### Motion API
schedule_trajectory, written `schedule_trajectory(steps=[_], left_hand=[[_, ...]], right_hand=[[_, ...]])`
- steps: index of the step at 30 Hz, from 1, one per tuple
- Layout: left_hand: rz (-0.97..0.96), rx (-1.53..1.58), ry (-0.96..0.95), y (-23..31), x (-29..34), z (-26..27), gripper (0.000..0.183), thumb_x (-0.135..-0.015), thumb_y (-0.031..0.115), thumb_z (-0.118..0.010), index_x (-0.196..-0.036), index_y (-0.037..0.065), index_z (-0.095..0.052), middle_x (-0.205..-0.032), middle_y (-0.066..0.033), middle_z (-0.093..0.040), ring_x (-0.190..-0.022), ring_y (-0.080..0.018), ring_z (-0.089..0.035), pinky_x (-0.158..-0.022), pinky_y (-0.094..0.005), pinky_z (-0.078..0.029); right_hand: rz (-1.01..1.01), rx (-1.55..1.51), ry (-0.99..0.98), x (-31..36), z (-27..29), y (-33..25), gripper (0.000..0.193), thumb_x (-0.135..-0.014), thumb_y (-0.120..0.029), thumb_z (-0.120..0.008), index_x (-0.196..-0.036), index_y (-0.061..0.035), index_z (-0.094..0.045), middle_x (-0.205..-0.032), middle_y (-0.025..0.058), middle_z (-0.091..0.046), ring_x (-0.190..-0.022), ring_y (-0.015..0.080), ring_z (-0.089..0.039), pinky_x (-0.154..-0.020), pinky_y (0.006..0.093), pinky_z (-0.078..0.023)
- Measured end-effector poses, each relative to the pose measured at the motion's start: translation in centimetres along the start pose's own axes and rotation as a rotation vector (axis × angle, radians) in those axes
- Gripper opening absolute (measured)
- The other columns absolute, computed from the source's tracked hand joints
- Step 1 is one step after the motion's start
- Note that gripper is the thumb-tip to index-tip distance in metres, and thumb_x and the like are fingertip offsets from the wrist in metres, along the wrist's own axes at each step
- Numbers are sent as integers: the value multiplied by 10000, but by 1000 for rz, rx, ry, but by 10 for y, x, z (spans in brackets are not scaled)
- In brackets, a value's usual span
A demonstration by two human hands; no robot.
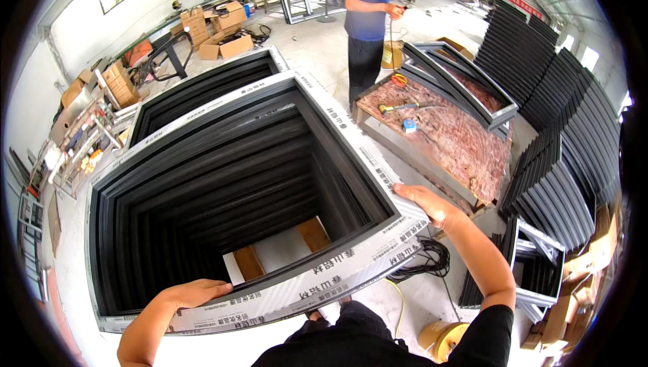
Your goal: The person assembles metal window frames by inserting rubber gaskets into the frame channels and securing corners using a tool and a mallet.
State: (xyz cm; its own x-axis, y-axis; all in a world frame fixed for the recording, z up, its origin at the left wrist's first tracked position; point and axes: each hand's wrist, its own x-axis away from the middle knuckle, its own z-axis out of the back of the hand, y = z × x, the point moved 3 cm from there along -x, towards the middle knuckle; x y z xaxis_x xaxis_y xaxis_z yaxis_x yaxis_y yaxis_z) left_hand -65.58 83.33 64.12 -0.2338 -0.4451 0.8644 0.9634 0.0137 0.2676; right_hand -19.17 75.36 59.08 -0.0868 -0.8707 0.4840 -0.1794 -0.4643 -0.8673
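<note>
A tall stack of dark rectangular window frames stands before me, and its top frame is covered in white printed protective film. My left hand grips the near rail toward its left end, with the fingertips at the inner edge. At the near right corner, my right hand holds the same frame, thumb on top and the other fingers mostly hidden beneath. Deep inside the stack's opening lies a piece of brown and white cardboard. A second frame stack is just behind.
Right of the stack is a workbench bearing a hammer, scissors, a blue tape measure and more frames. A co-worker stands behind it. Coiled black cable and a yellow bucket sit near my right side.
</note>
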Motion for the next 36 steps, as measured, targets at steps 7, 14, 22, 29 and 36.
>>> schedule_trajectory(steps=[7,14,22,29,36], left_hand=[[53,-16,71,-2,-10,-1,510,-972,502,-444,-1265,131,-635,-1235,-138,-637,-1139,-264,-603,-981,-353,-431],[52,-121,56,-9,-4,-3,529,-947,517,-488,-1271,124,-629,-1261,-126,-626,-1142,-273,-598,-989,-368,-429],[103,-70,113,7,1,-4,505,-937,489,-527,-1291,141,-616,-1316,-99,-596,-1186,-264,-571,-1021,-369,-407],[43,-10,148,17,7,-1,459,-952,439,-534,-1261,116,-636,-1255,-101,-634,-1132,-256,-595,-979,-346,-431],[-47,-34,208,6,-1,-2,430,-960,419,-534,-1176,78,-682,-1099,-138,-689,-962,-261,-650,-859,-348,-479]], right_hand=[[6,64,24,0,5,0,627,-892,-489,-617,-1229,39,-590,-1077,112,-669,-914,155,-645,-802,271,-507],[3,127,76,18,1,-2,642,-873,-475,-650,-1216,63,-582,-1068,119,-661,-899,162,-639,-795,285,-510],[-3,71,67,7,-4,-7,631,-871,-468,-652,-1232,45,-587,-1074,109,-662,-901,157,-637,-781,277,-507],[29,372,120,1,3,-9,678,-858,-573,-619,-1131,47,-655,-1012,107,-683,-879,163,-639,-768,287,-498],[27,455,161,7,-1,-16,679,-823,-595,-648,-1119,16,-673,-961,120,-693,-875,189,-648,-773,309,-495]])
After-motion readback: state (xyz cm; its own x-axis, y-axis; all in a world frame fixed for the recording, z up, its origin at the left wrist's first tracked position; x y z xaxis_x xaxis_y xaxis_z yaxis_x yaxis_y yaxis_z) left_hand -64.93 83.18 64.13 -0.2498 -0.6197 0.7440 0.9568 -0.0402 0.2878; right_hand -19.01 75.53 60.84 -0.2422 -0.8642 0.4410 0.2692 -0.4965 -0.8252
